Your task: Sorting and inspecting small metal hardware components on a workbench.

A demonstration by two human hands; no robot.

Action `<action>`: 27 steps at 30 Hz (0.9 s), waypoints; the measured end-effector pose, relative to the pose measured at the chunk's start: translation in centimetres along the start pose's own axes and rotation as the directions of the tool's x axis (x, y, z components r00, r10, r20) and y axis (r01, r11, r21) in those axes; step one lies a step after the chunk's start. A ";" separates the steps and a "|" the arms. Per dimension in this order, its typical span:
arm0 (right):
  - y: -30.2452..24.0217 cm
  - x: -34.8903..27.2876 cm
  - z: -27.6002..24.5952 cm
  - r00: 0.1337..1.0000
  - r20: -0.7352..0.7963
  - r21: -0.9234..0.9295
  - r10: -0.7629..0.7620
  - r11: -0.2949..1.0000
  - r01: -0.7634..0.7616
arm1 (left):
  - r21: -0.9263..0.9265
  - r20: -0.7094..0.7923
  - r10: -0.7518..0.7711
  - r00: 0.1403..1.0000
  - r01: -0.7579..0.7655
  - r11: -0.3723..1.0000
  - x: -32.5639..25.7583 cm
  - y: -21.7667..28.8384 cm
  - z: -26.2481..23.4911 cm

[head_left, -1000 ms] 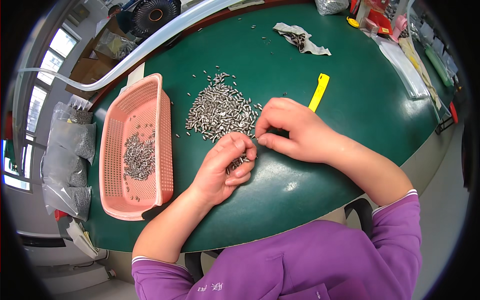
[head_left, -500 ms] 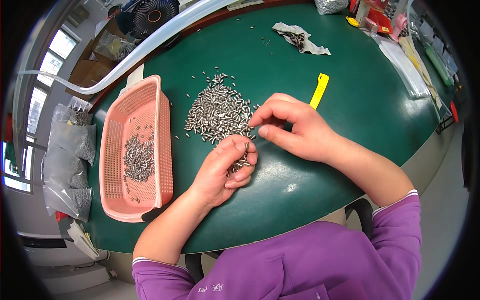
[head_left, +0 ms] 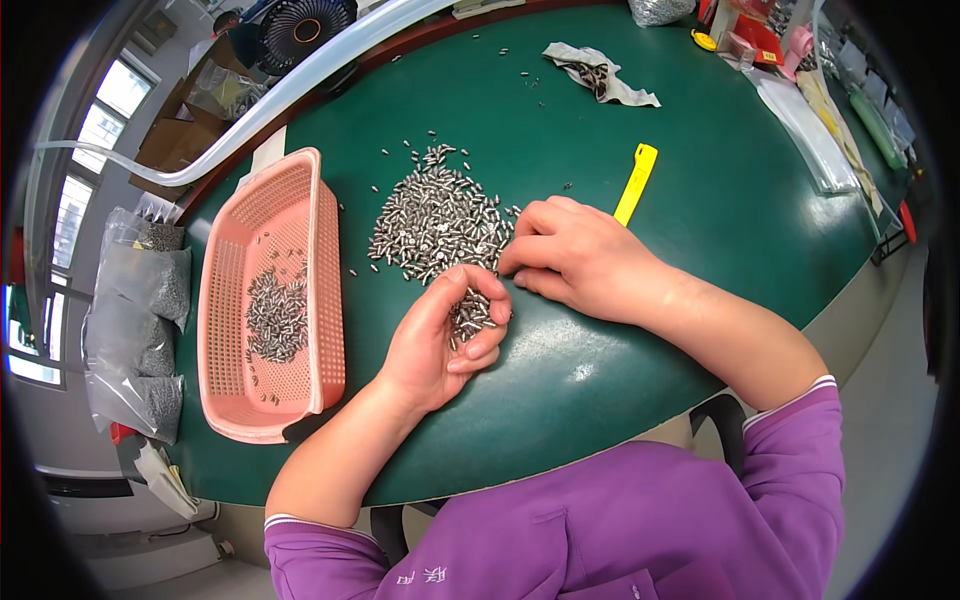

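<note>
A heap of small silvery metal pins (head_left: 430, 215) lies on the green tabletop in front of me. My left hand (head_left: 412, 350), palm up and fingers curled, cups a cluster of the same metal pins (head_left: 468, 318) just at the heap's near edge. Against the heap's right edge, close by the left fingertips, is my right hand (head_left: 590, 262). Its fingers are bent and drawn together, and whatever is between the tips is hidden. To the left stands a pink perforated plastic basket (head_left: 328, 260) with more metal pins (head_left: 278, 318) on its bottom.
A yellow flat-handled tool (head_left: 637, 185) lies beyond my right hand. Farther back is a crumpled cloth (head_left: 630, 95) with dark pieces. Clear bags of metal parts (head_left: 165, 285) line the left side. A translucent hose (head_left: 250, 145) arches over the far left; plastic sheets (head_left: 810, 135) lie far right.
My right hand has dipped to the heap's edge, its thumb and fingers closing together. The left fingers have loosened, baring more pins in the palm. A stray pin beyond the right hand is now uncovered.
</note>
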State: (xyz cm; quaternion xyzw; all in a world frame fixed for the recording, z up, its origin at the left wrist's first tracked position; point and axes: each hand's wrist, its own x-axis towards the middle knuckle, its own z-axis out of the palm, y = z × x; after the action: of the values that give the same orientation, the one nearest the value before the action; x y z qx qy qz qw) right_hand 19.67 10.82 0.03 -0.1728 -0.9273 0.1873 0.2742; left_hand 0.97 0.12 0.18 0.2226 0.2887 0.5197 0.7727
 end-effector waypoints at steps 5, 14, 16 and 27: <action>-0.1 -0.1 -0.2 0.996 0.046 -0.002 0.073 0.997 -0.073 | 0.037 0.005 -0.009 1.000 0.009 0.999 0.1 0.1 0.0; -1.5 0.4 -1.1 0.995 0.024 0.553 0.097 0.828 -0.094 | 0.073 -0.045 -0.028 0.999 0.031 0.997 0.0 -0.2 0.4; -1.6 0.4 -1.0 0.992 0.065 0.600 0.110 0.790 -0.127 | 0.070 -0.052 -0.033 0.998 0.037 0.997 -0.1 -0.2 0.5; -0.1 0.0 -0.8 0.995 0.032 0.266 0.096 0.959 -0.101 | 0.047 -0.039 -0.020 0.999 0.022 0.999 0.1 0.0 0.4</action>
State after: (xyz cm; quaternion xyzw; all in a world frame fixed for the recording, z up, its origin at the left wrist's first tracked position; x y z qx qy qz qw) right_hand 20.10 10.95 0.69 -0.1782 -0.8864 0.3258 0.2765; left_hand 1.24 0.21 0.46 0.2275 0.3182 0.5088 0.7669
